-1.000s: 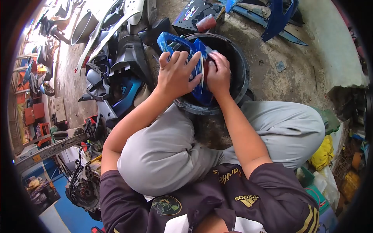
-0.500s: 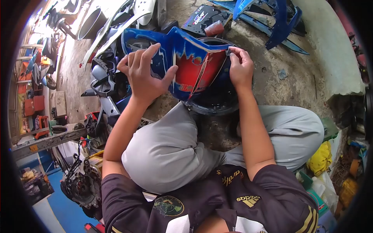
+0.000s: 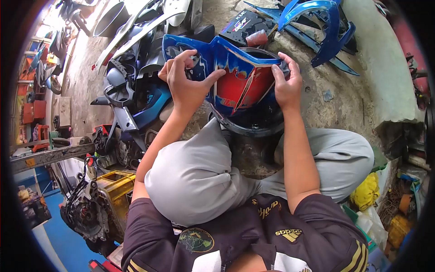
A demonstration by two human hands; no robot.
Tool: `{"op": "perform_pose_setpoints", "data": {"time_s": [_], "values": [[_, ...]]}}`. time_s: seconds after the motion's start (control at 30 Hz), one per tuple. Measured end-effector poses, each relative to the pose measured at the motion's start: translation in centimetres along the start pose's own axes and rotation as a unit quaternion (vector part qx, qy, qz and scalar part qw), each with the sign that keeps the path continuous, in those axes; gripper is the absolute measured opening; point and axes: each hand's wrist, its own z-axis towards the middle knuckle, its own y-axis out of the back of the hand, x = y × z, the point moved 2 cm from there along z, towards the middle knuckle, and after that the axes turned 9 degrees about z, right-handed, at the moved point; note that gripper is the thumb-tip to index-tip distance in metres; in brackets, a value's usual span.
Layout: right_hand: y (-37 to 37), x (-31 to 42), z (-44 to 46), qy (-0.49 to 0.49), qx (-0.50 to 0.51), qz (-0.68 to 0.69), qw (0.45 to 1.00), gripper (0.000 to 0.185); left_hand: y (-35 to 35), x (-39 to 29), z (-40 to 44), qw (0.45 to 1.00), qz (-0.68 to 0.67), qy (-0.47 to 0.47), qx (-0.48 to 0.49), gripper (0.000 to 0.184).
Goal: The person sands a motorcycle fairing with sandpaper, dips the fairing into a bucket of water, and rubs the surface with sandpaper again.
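Observation:
A blue and red motorcycle body panel, its paint worn through to pale patches along the ridges, is held tilted over a black basin. My left hand grips its left side, with the thumb across the front and the other fingers curled near the blue upper part. At the right edge, my right hand pinches the panel between thumb and fingers. A small greyish patch shows beside these fingertips; I cannot make out whether it is a separate piece. The basin's inside is mostly hidden by the panel.
A black box with a reddish block on it stands behind the basin. Blue fairings lie at the far right. Dark and white body parts are piled on the left, near an engine and yellow crate.
Both hands and the panel have shifted a little to the right, and the view has moved slightly too. My right fingers have separated more at the panel's edge.

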Motion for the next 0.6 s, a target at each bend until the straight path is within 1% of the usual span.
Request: {"op": "perform_pose_setpoints", "data": {"time_s": [0.07,0.1,0.13,0.17,0.2,0.27,0.33,0.37,0.4,0.47,0.5,0.53,0.57,0.6], "values": [[0.9,3.9,0.7,0.035,0.004,-0.052,0.998,0.038,-0.2,-0.1,-0.7,0.998,-0.014,0.048,0.022,0.081],[1.4,5.7,1.6,0.056,0.003,-0.047,0.997,0.035,-0.2,-0.2,-0.8,0.997,-0.02,0.072,0.03,0.081],[2.0,6.9,2.7,0.04,0.001,-0.04,0.998,0.036,-0.2,-0.7,-0.9,0.994,-0.02,0.093,0.052,0.081],[2.3,8.1,3.7,0.003,0.007,-0.037,0.999,0.036,-0.2,-1.4,-0.9,0.99,-0.023,0.113,0.075,0.08],[2.5,7.7,4.4,-0.009,0.015,-0.064,0.998,0.036,-0.5,-1.9,-0.9,0.986,-0.028,0.133,0.1,0.079],[3.0,6.9,5.8,-0.03,0.035,-0.119,0.992,0.037,-1.7,-1.8,-1.3,0.973,-0.016,0.146,0.18,0.077],[3.0,2.2,6.1,-0.069,0.043,-0.17,0.982,0.036,-3.0,-2.2,-1.7,0.955,0.018,0.158,0.251,0.076],[3.0,0.3,5.8,-0.091,0.043,-0.161,0.982,0.035,-3.2,-2.4,-1.8,0.944,0.03,0.146,0.296,0.077],[2.8,0.1,5.4,-0.061,0.028,-0.161,0.985,0.035,-3.7,-2.5,-2.6,0.95,0.028,0.13,0.282,0.074],[2.5,-0.5,4.3,-0.006,0.0,-0.163,0.987,0.034,-4.5,-1.7,-3.3,0.961,0.057,0.068,0.26,0.07],[2.3,-0.9,4.0,-0.006,0.01,-0.174,0.985,0.033,-4.4,-1.7,-3.5,0.964,0.085,0.047,0.248,0.069],[2.0,-1.1,3.5,0.024,-0.003,-0.17,0.985,0.034,-4.4,-1.7,-3.4,0.966,0.113,0.025,0.232,0.068],[1.4,-1.3,3.1,0.057,-0.017,-0.165,0.985,0.034,-4.5,-1.8,-3.0,0.967,0.139,0.001,0.212,0.068],[1.2,-1.5,3.0,0.092,-0.033,-0.16,0.982,0.035,-5.1,-1.4,-2.7,0.977,0.122,-0.03,0.171,0.067]]}}
